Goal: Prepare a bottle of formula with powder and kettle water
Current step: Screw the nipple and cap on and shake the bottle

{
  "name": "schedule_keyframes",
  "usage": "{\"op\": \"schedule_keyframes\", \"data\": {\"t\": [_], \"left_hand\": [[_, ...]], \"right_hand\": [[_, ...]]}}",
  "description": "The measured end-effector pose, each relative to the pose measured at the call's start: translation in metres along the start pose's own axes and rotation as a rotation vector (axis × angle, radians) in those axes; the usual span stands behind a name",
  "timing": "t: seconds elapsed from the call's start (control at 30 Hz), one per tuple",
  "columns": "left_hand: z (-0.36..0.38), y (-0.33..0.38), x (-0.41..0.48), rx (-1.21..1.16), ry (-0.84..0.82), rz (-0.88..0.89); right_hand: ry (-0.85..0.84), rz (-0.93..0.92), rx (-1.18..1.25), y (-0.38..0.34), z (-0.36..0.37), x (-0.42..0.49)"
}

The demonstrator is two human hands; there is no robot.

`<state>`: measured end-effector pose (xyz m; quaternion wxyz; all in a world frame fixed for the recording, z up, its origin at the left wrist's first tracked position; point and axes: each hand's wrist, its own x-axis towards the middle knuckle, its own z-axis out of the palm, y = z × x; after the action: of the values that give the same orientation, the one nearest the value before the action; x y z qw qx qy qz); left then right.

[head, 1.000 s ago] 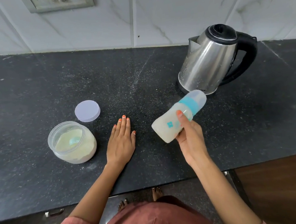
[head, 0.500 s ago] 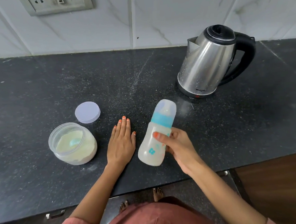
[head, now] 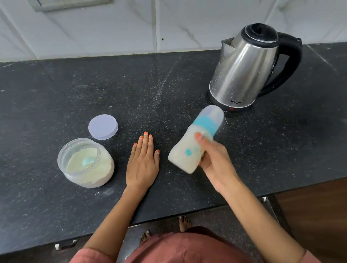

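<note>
From the head camera I see the right hand (head: 215,159) gripping the tilted, milky bottle (head: 192,148) above the worktop (head: 43,99), just near-left of the kettle (head: 244,69), while the left hand (head: 143,162) lies flat, released, right of the open powder jar (head: 86,164).

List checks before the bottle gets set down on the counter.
1. Grip: right hand wraps the baby bottle mid-body, thumb across the front. ok
2. Closure: clear cap and teal collar are on. ok; seal tightness cannot tell.
3. Mix: contents look milky, but the bottle is tilted and blurred. Lumps: cannot tell.
4. Landing spot: bare counter between the left hand and the kettle. ok
5. Left hand flat on the counter, apart from the bottle. ok
6. Powder jar closed: not ok. Its lid lies on the counter behind it, and the scoop is inside.
</note>
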<state>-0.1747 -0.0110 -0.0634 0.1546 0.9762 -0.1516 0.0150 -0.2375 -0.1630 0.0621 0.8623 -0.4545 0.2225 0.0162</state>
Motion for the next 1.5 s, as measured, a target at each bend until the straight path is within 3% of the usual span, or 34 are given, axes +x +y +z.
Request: {"op": "schedule_keyframes", "data": {"t": [0.03, 0.1, 0.23, 0.37, 0.43, 0.6, 0.73, 0.77, 0.93, 1.0, 1.1, 1.17, 1.3, 1.43, 1.5], "left_hand": [[0.0, 0.0, 0.0, 0.004, 0.001, 0.0], [0.0, 0.001, 0.0, 0.002, -0.002, 0.002], [-0.001, 0.0, 0.001, -0.009, -0.006, 0.0], [-0.001, 0.001, 0.0, 0.003, 0.003, 0.001], [0.0, 0.001, 0.0, 0.001, 0.008, -0.001], [-0.002, 0.001, 0.0, -0.003, -0.012, -0.011], [-0.002, 0.002, -0.001, -0.003, -0.002, -0.005], [-0.002, 0.002, -0.001, -0.002, -0.007, -0.004], [-0.002, 0.001, 0.0, 0.006, -0.008, -0.001], [-0.002, 0.002, 0.0, 0.005, -0.012, -0.004], [-0.003, 0.002, -0.001, 0.004, -0.012, -0.006], [-0.002, 0.002, -0.001, 0.008, -0.014, -0.003], [-0.003, 0.002, 0.0, 0.007, -0.017, -0.005], [-0.003, 0.002, -0.001, 0.012, -0.013, -0.004], [-0.003, 0.002, -0.001, 0.011, -0.009, -0.003]], "right_hand": [[0.064, -0.013, 0.096, 0.0, -0.001, 0.005], [0.081, -0.009, 0.063, 0.004, 0.0, 0.005], [-0.121, 0.043, -0.38, 0.013, -0.005, -0.012], [0.041, -0.003, 0.038, -0.002, -0.008, 0.003], [0.113, -0.042, 0.111, -0.001, -0.008, 0.007], [-0.068, -0.005, -0.355, 0.012, -0.008, -0.011], [0.106, -0.064, 0.127, 0.0, -0.007, 0.003], [0.126, -0.077, 0.156, -0.001, -0.007, 0.005], [-0.078, -0.006, -0.338, 0.006, -0.009, -0.012], [-0.062, -0.03, -0.209, 0.0, -0.011, -0.007], [0.104, -0.061, 0.14, -0.007, -0.009, 0.007], [0.117, -0.044, 0.101, -0.003, -0.008, 0.006], [-0.064, 0.066, -0.203, 0.004, -0.009, -0.01], [0.033, 0.019, 0.201, -0.008, -0.012, 0.003], [0.071, -0.011, 0.201, -0.007, -0.012, 0.005]]}}
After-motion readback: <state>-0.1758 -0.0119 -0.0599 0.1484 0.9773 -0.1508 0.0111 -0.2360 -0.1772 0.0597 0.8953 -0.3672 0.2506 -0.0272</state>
